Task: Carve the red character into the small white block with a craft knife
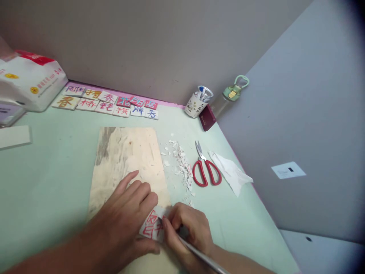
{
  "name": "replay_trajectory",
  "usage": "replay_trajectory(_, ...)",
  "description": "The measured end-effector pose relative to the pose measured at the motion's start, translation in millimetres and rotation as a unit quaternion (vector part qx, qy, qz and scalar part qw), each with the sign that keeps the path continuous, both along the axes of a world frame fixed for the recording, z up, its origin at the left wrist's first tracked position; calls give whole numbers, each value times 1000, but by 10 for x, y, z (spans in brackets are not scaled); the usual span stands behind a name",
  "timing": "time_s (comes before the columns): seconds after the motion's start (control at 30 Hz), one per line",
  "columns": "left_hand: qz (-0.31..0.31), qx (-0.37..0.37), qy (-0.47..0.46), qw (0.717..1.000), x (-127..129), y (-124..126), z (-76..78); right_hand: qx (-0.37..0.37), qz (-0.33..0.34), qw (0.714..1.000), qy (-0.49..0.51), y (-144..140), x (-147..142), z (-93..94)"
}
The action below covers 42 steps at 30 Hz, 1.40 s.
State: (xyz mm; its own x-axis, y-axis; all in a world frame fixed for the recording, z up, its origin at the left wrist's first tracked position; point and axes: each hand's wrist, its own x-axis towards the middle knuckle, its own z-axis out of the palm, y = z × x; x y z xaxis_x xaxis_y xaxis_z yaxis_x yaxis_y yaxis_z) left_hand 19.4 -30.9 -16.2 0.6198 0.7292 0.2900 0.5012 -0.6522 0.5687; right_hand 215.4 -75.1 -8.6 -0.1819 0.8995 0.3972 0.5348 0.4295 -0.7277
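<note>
Two hands working: left hand (128, 213), right hand (188, 228). One tile (152, 224) sitting under hands. One knife (199, 255). One board (128, 160). Eleven finished tiles (108, 102) lying in two rows. One pair of scissors (205, 169). One tissue (230, 171). One cup (198, 102). One bottle (228, 97). One red booklet (207, 118). One bag (28, 80). Shavings (182, 165) uncountable.

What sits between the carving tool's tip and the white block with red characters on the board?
Nothing visible does. The right hand holds the metal tool with its tip already at the block, which the left hand pins on the wooden board. The shavings and scissors lie off to the right.
</note>
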Motion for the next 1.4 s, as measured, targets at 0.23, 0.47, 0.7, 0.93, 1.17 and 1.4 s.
replay_trajectory(0.23, -78, -103, 53, 990, -205, 102, 157, -174, -47, 981, 73, 43, -5, 134)
replay_trajectory(0.47, -56, -19, 25, 998, -125, 69, 116, -196, -46, 975, 92, 55, -17, 144)
replay_trajectory(0.7, -18, 60, -28, 998, 18, 11, 9, -118, -36, 991, 47, -5, -31, 56)
replay_trajectory(0.93, -55, 28, -15, 998, -71, 65, -16, 56, -26, 997, -41, -17, -64, -6)
replay_trajectory(1.17, -114, 0, 19, 993, -209, 206, 169, 221, 44, 954, -197, 2, -37, 3)
replay_trajectory(1.4, -133, 45, -18, 990, -124, 203, 93, 236, 48, 947, -211, 22, -35, 49)
